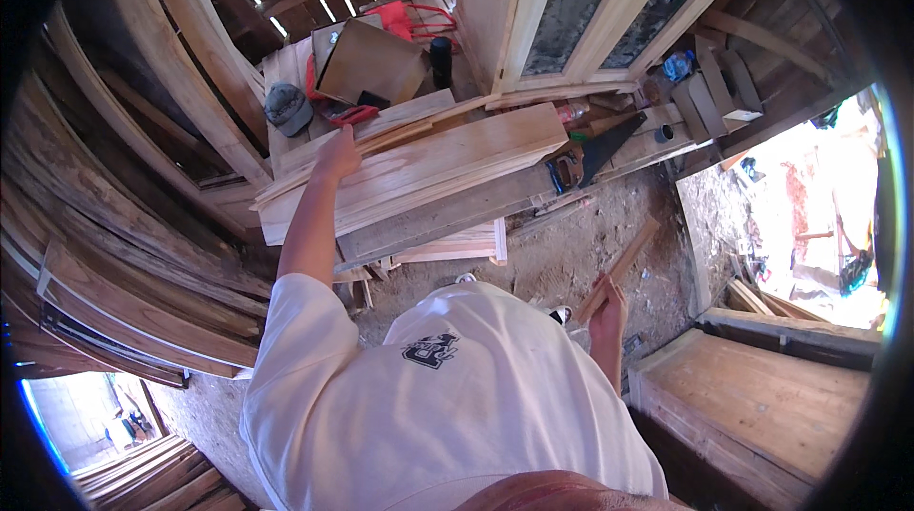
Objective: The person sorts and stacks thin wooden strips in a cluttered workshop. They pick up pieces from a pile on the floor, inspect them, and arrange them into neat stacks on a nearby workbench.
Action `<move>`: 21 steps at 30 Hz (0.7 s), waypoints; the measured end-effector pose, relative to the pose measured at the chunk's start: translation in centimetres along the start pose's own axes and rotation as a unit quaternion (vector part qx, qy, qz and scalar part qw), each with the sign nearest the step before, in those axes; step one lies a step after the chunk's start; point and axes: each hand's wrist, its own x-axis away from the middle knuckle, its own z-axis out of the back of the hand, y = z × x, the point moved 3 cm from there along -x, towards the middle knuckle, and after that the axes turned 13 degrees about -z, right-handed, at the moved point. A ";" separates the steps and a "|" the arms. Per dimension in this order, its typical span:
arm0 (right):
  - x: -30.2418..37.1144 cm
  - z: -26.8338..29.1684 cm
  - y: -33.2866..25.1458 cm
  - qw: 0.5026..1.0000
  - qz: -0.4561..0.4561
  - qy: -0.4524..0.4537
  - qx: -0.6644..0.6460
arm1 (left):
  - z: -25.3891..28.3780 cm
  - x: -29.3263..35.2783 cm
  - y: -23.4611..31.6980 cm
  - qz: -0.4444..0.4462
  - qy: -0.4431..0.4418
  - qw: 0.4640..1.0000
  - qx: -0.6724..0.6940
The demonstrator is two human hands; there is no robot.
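My left hand (338, 153) reaches over a stack of pale planed boards (428, 171) on the workbench. Its fingertips meet a red object (353, 115) lying behind the boards; the small view of the fingers does not show whether they grip it. Thin wooden strips (400, 135) lie along the back of the stack, beside that hand. Low at my right side, my right hand (607, 309) is closed around a narrow wooden strip (628, 259), which slants up and away over the dirt floor. A handsaw (600, 154) with a dark blade rests at the bench's right part.
Behind the boards are a grey cap (288, 109), a cardboard box (371, 63) and a black cylinder (441, 61). A panelled wooden frame (590, 20) stands at the back. Long planks (143, 292) lean at left; a wooden cabinet (762, 397) stands at lower right.
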 end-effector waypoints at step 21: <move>-0.7 4.0 0.2 1.000 -0.017 -0.019 0.013 | -1.7 0.6 1.3 -0.043 0.065 0.997 0.017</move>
